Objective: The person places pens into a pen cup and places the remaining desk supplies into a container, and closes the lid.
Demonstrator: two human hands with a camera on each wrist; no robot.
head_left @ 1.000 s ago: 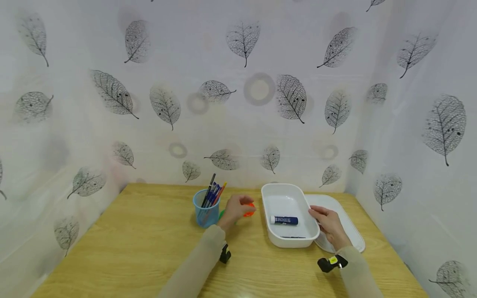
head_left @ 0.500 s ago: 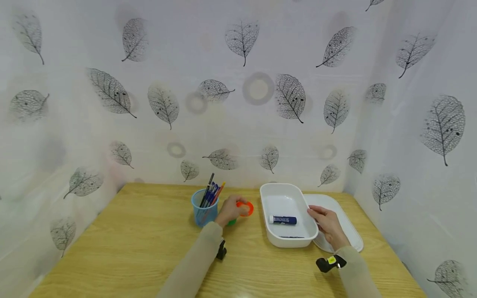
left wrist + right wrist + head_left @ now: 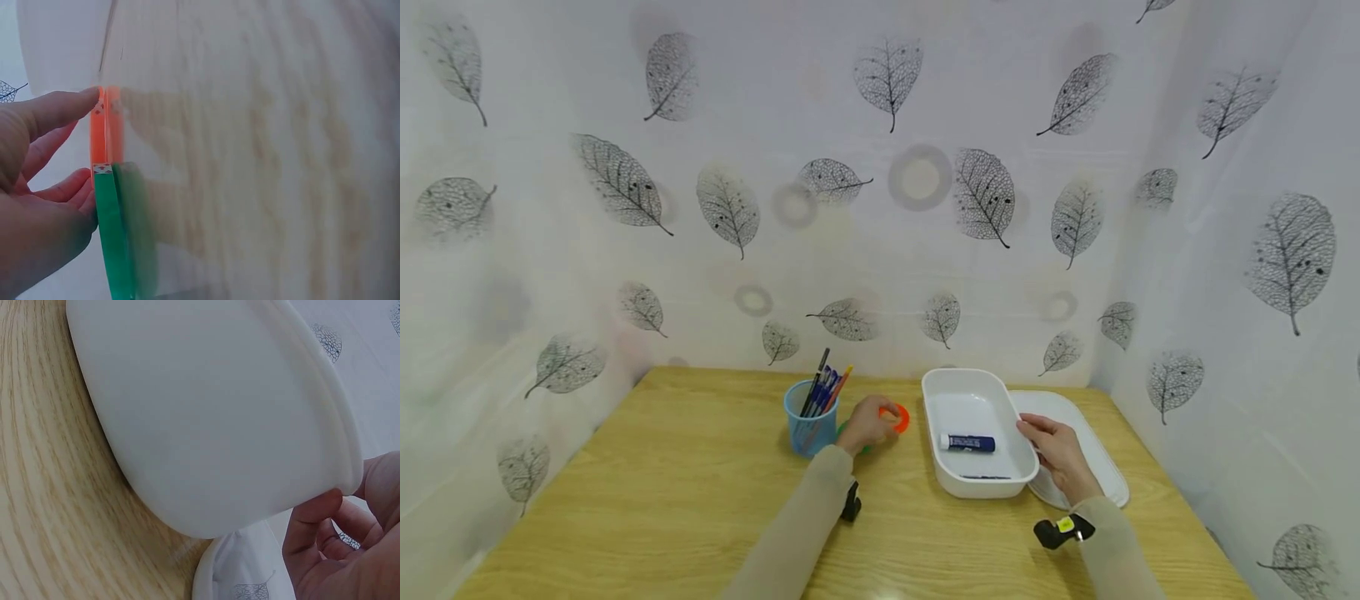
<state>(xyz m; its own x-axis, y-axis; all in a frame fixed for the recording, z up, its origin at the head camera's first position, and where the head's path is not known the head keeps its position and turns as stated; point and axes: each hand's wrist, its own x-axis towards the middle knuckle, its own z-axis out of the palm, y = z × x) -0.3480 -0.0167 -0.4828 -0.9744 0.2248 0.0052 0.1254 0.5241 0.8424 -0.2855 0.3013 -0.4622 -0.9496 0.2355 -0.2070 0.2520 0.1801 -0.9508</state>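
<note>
My left hand pinches an orange tape roll lying flat on the table, thumb and fingers at its opposite edges in the left wrist view. A green tape roll sits right beside it, mostly hidden under the hand in the head view. My right hand holds the right rim of a white plastic box, thumb over the edge and fingers curled below it. Inside the box lie a dark blue glue stick with a white end and a thin dark pen-like item.
A light blue cup with several pens stands just left of the left hand. The white lid lies flat on the wooden table, right of the box and partly beneath the right hand. A leaf-patterned curtain hangs behind.
My left hand has drawn back slightly left and settled its fingers on the orange tape roll. The right hand keeps its hold on the box.
</note>
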